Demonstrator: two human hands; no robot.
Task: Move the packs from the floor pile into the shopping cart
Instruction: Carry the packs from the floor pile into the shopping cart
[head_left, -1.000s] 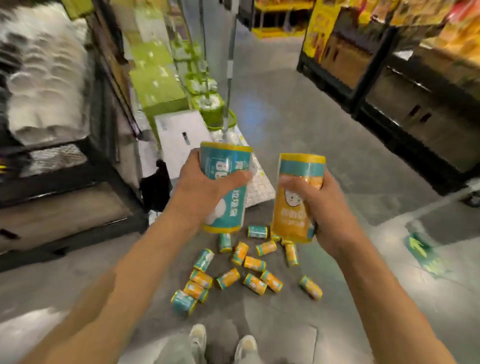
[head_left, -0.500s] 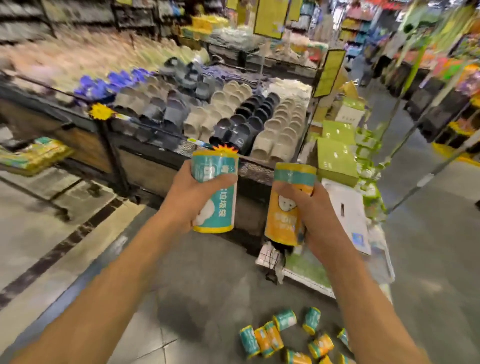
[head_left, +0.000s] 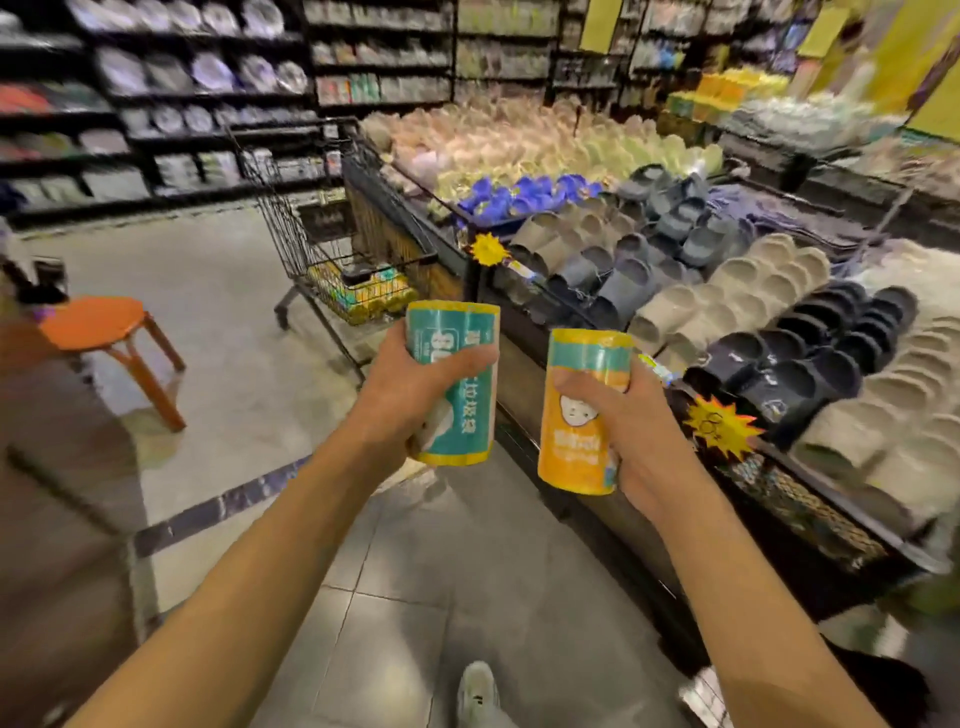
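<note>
Beside wire cart (head_left: 332, 249), hands gripping cylindrical packs (head_left: 451, 382)

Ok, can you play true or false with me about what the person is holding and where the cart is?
1. The left hand holds a teal pack. True.
2. The right hand is empty. False: it holds an orange pack.
3. The shopping cart is empty. False: packs already lie in its basket.
4. The cart stands ahead of the hands, next to the slipper display. True.
5. The orange stool stands inside the cart. False: it stands on the floor, to the left of the cart.
</note>
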